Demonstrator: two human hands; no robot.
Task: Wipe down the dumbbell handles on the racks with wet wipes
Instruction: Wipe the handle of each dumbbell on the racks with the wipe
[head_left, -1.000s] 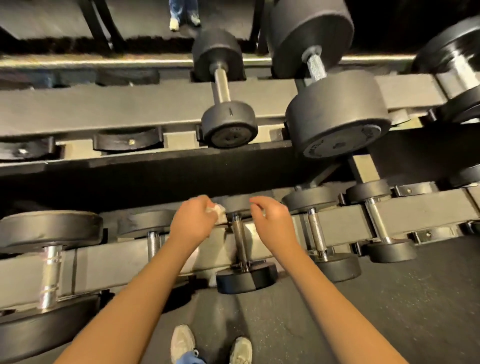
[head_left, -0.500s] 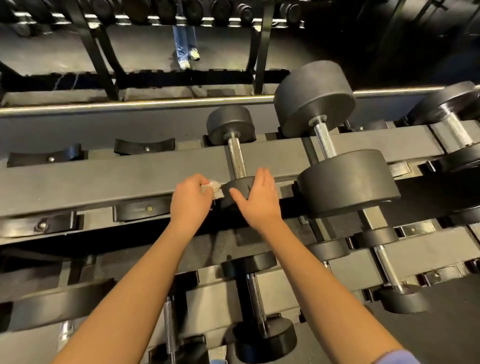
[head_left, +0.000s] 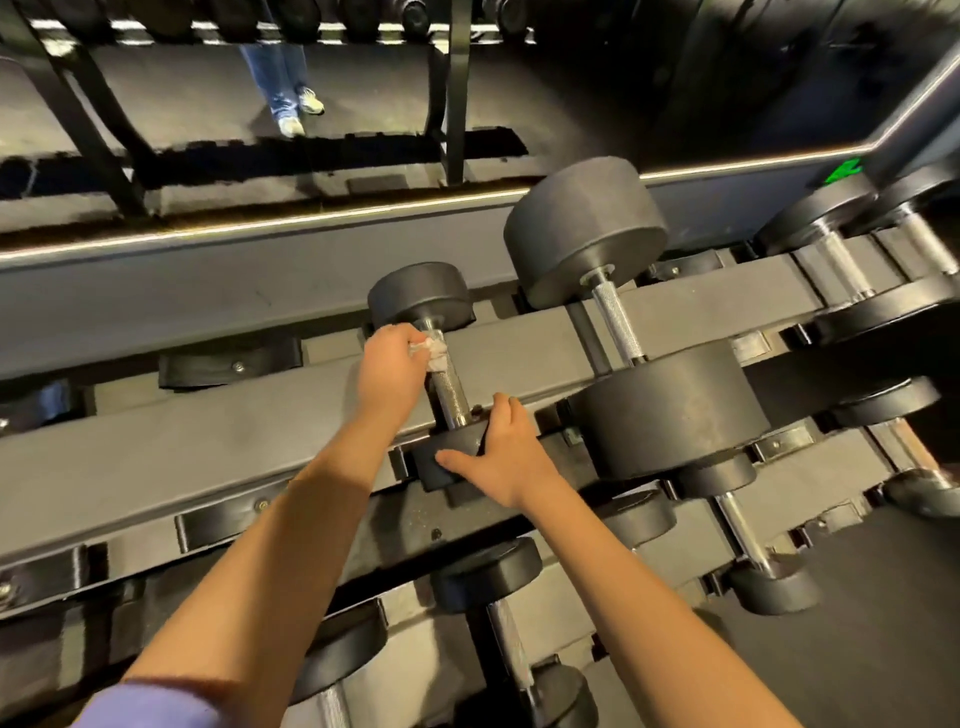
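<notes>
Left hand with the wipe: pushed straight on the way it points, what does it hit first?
Probably the small dumbbell's far head, just beyond the left hand and its wet wipe at the top of the handle. Depth is unclear, but nothing shows between them.

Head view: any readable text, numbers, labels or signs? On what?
No text can be read.
green sign, upper right: lit, too blurred to read.
dumbbell heads: no numbers or brand show on them.
</notes>
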